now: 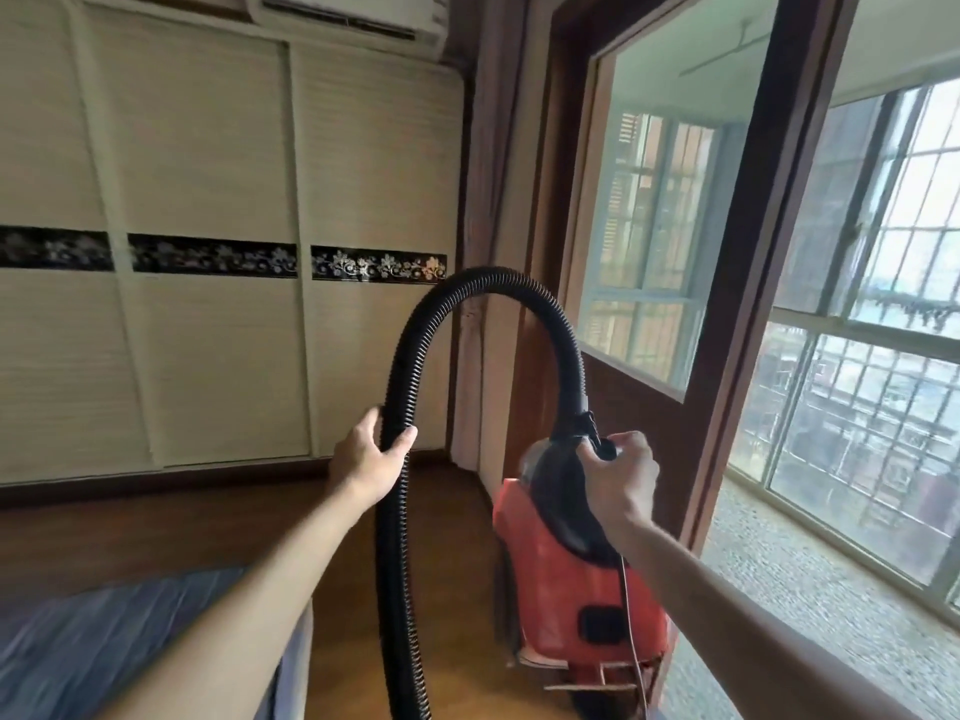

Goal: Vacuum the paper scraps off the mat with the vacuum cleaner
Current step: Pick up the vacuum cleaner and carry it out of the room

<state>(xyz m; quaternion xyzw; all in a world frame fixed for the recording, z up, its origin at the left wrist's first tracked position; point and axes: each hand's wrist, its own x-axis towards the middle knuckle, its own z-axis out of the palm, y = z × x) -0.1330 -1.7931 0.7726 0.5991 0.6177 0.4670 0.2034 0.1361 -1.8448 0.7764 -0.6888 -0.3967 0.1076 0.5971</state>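
- Head view: my left hand (371, 454) wraps its fingers (370, 419) round the ribbed hose (488, 283), which I judge light and springy.
- Vacuum cleaner (582, 605), centre-right, looks rigid and heavy.
- Right hand (623, 475) grips its top handle, the safest hold.

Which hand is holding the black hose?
The left hand, curled round the black hose; the right hand grips the top of the red vacuum cleaner instead.
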